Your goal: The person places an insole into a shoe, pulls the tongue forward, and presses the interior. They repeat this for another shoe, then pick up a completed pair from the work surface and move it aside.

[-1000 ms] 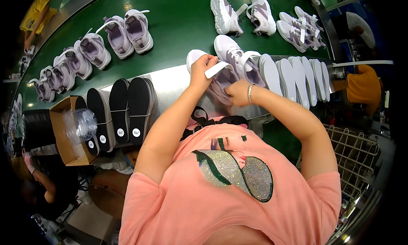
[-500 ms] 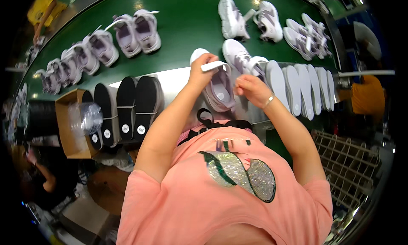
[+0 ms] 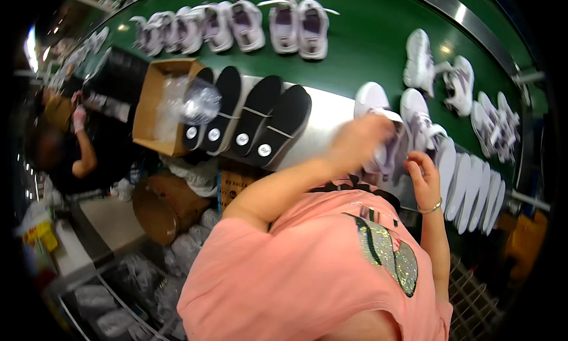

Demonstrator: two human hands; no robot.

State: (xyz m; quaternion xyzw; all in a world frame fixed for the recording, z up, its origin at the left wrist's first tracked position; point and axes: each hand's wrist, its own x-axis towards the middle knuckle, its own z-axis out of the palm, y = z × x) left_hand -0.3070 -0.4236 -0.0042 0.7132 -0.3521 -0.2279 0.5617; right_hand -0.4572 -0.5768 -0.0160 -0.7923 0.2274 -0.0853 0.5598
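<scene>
A pale lilac and white sneaker (image 3: 371,96) stands on the metal ledge in front of me, toe pointing away. My left hand (image 3: 361,141) is over its opening by the white tongue, smeared by motion, so its grip cannot be made out. Just right of this shoe is my right hand (image 3: 423,178), its fingers curled into a pinch; anything between the fingertips is too small to make out. The matching sneaker (image 3: 416,111) is beyond that hand. A row of pale insoles (image 3: 459,186) leans to the right of it.
Banded black insoles (image 3: 287,122) stand on the left beside a cardboard box (image 3: 155,107) with clear plastic. More sneakers (image 3: 247,26) line the green belt (image 3: 355,45). A wire basket (image 3: 467,293) is at lower right. Another person's arm (image 3: 86,149) shows far left.
The view has swung left, moving the scene rightward and showing more bags and the other person at left. My left hand has moved across the shoe opening and is blurred.
</scene>
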